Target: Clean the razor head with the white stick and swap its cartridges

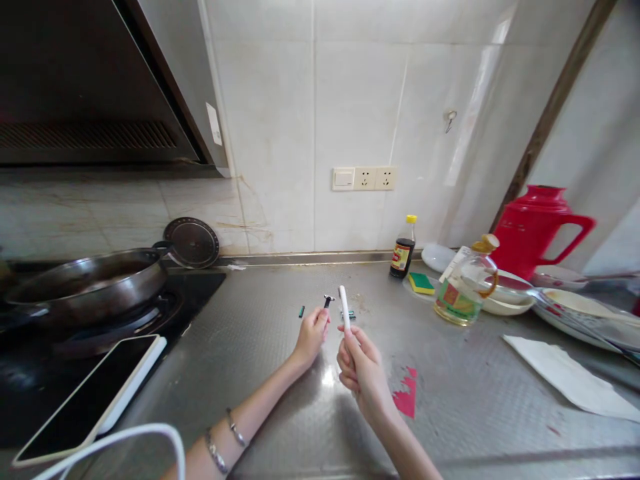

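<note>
My left hand [311, 340] is closed on a small black piece [327, 302] with a shiny crosswise top, whose kind I cannot make out. My right hand [364, 367] grips a slim white stick [345, 305] with a rounded tip, pointing up and away from me. The two hands are side by side above the metal counter [250, 360], apart from each other. Just beyond the left hand lies a small green-and-black battery [301, 311]. More battery-like pieces [351, 315] lie behind the white stick, partly hidden by it.
A pan [90, 283] sits on the stove at left, near a phone [90, 400] and a white cable [160, 427]. To the right are a sauce bottle [402, 253], sponge [421, 283], glass oil jug [460, 293], red thermos [530, 230], dishes and a white cloth [570, 377].
</note>
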`<control>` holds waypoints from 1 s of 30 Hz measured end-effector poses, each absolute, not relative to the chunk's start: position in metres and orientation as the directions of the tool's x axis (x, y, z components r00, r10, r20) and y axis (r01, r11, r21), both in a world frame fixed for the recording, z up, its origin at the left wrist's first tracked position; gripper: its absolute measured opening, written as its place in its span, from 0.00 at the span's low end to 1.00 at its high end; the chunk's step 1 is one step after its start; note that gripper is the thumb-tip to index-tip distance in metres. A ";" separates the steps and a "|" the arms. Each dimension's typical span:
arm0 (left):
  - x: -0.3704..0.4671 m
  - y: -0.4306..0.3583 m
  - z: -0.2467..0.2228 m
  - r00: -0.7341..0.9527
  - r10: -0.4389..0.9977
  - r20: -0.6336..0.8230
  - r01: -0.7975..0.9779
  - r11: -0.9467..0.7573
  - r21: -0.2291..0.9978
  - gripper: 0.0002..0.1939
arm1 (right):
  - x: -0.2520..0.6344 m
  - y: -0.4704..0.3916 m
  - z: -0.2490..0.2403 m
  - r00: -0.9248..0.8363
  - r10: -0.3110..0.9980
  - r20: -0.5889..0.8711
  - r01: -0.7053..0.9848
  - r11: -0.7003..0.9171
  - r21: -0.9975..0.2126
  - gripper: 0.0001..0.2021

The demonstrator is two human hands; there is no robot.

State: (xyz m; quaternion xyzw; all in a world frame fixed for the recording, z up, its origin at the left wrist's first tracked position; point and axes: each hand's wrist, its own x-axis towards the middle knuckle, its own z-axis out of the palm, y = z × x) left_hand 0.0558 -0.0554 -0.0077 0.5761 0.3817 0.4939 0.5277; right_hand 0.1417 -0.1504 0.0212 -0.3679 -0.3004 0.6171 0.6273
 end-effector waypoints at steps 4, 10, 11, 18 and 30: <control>0.057 -0.055 -0.011 0.204 0.953 0.224 -0.064 -0.215 0.974 0.19 | 0.136 -0.154 0.016 0.043 0.991 -0.127 -0.544 -0.084 -0.835 0.24; 0.057 -0.056 -0.008 0.181 0.956 0.232 -0.085 -0.220 0.972 0.18 | 0.136 -0.160 0.015 0.043 0.994 -0.101 -0.574 -0.059 -0.817 0.23; 0.057 -0.057 -0.008 0.183 0.954 0.237 -0.077 -0.227 0.971 0.18 | 0.137 -0.158 0.017 0.053 0.995 -0.085 -0.583 -0.038 -0.812 0.22; 0.059 -0.061 -0.005 0.146 0.948 0.284 -0.043 -0.280 0.959 0.17 | 0.120 -0.156 0.011 0.020 0.995 -0.096 -0.563 -0.068 -0.823 0.22; 0.058 -0.059 -0.006 0.129 0.954 0.271 -0.136 -0.253 0.958 0.17 | 0.125 -0.162 0.018 -0.031 0.994 -0.105 -0.649 -0.100 -0.754 0.21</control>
